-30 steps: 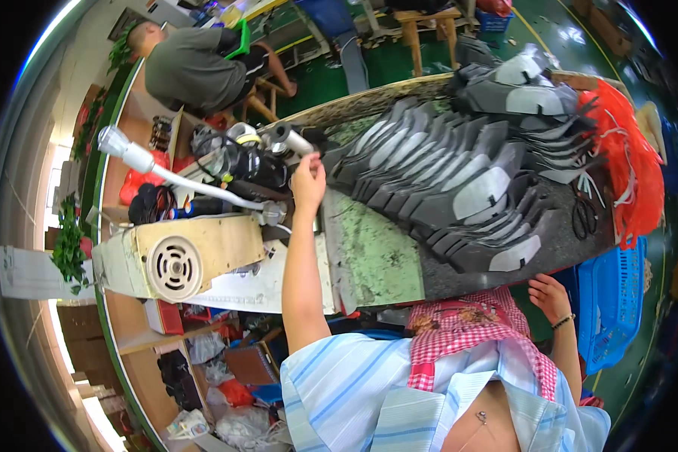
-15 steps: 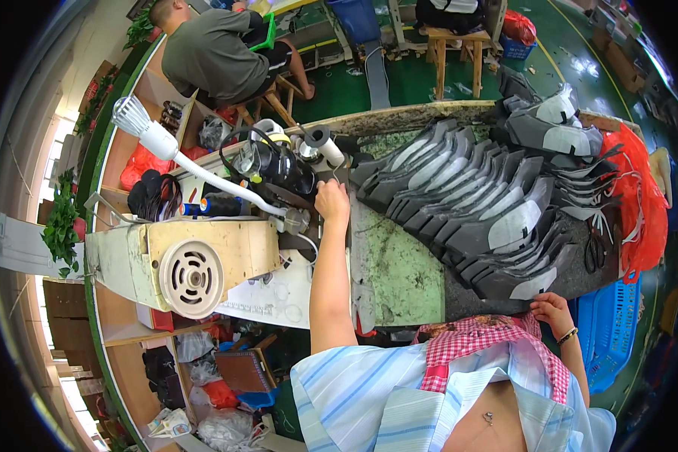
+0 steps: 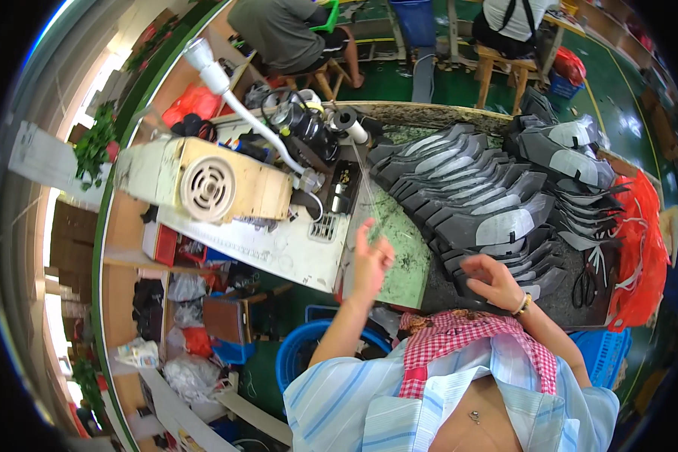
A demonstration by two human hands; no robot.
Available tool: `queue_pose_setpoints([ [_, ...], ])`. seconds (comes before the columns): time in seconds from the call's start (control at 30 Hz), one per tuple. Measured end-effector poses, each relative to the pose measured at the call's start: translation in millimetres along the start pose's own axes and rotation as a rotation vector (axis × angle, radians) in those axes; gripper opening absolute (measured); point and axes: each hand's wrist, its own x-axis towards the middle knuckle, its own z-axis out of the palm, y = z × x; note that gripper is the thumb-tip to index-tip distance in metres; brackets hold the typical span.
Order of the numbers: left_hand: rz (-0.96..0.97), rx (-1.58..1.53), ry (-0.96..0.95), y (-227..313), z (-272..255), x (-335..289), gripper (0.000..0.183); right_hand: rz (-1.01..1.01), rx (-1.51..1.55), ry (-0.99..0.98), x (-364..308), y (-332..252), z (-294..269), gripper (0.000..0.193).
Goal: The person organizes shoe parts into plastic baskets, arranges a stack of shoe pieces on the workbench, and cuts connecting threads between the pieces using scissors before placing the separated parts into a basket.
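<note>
My left hand [image 3: 373,260] is lifted over the near edge of the green work surface [image 3: 401,260], beside the white machine bed [image 3: 271,248]. One finger points away from me and the thumb side stands apart. Faint thread-like lines run from the white spool [image 3: 352,126] toward this hand; whether they reach the fingers is unclear. My right hand [image 3: 495,280] hovers at the near side of the overlapping rows of dark grey shaped pieces with light patches [image 3: 501,226], fingers apart and nothing visible in them. The sewing machine [image 3: 237,184] stands to the left.
Black scissors [image 3: 584,288] and a red plastic bag [image 3: 642,248] lie at the right end. A lamp on a bent neck [image 3: 241,113] rises over the machine. A blue tub [image 3: 290,361] is below the table. Other people sit beyond the far edge.
My left hand has left the machine beside the spool and come back toward me. My right hand has moved left from the table's near right edge. The whole view has shifted.
</note>
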Motion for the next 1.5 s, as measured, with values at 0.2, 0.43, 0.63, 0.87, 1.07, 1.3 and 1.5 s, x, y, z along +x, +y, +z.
queue_pose_setpoints([
  [0.2,0.063,0.067,-0.399,-44.6,68.7,-126.3,0.068,0.125,0.297,-0.684,6.9,-18.5,10.6,0.049],
  [0.43,0.051,0.018,-0.127,-48.7,75.5,-127.8,0.052,0.086,0.076,-0.222,-24.0,-32.6,1.0,0.015],
  [0.63,0.457,0.83,0.06,-37.6,78.1,-52.9,0.05,0.014,0.023,0.132,-63.2,-14.2,-22.4,0.011],
  [0.87,-0.164,1.075,-1.166,-56.8,128.9,-58.9,0.037,0.209,0.233,0.26,-120.9,6.8,-59.4,0.014],
  [1.07,-0.264,0.781,-0.865,-112.9,118.8,-52.9,0.027,0.323,0.457,0.688,-154.7,71.8,-95.0,0.018],
  [1.3,-0.056,0.963,-0.814,-125.9,125.8,-22.0,0.03,0.225,-0.165,0.802,-118.3,111.4,-107.0,0.018],
  [1.5,-0.394,0.958,-0.698,-151.3,125.3,-11.9,0.032,0.235,-0.756,0.733,-90.9,116.2,-117.1,0.019],
])
